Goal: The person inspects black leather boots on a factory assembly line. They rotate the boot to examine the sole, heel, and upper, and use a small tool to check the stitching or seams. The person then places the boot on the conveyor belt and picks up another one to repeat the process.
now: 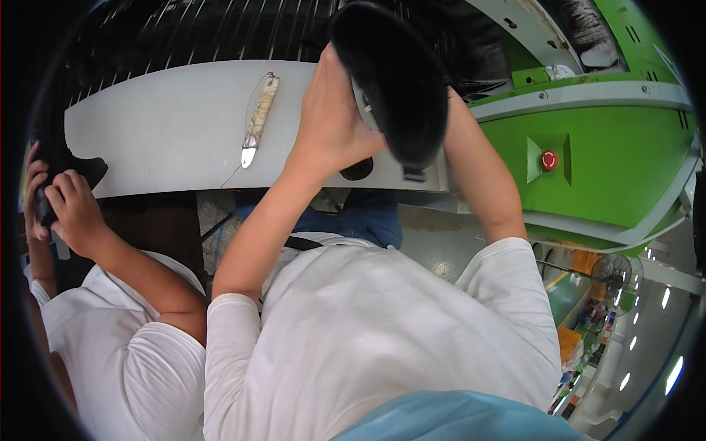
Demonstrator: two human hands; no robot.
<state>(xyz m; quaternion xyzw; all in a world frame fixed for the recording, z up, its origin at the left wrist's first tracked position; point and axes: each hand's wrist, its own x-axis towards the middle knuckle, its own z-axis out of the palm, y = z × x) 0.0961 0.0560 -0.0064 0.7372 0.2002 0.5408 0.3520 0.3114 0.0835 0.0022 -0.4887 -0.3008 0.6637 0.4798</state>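
A long black shoe-shaped piece is held up over the white work surface, its rounded end and a small tab pointing down toward me. My left hand is closed on its left side, thumb stretched along it, with the fingertips hidden behind. From the right my other forearm reaches up to the same piece; the shoe-shaped piece covers most of my right hand, and its fingers do not show. Left of my hands lies a knife with a wrapped handle and a short pale blade, a thin cord running from it.
The white work surface curves before me, with dark slats behind it. A round black spot shows near its front edge. At right stands a green machine with a red button. At left, a co-worker's hands hold a black piece.
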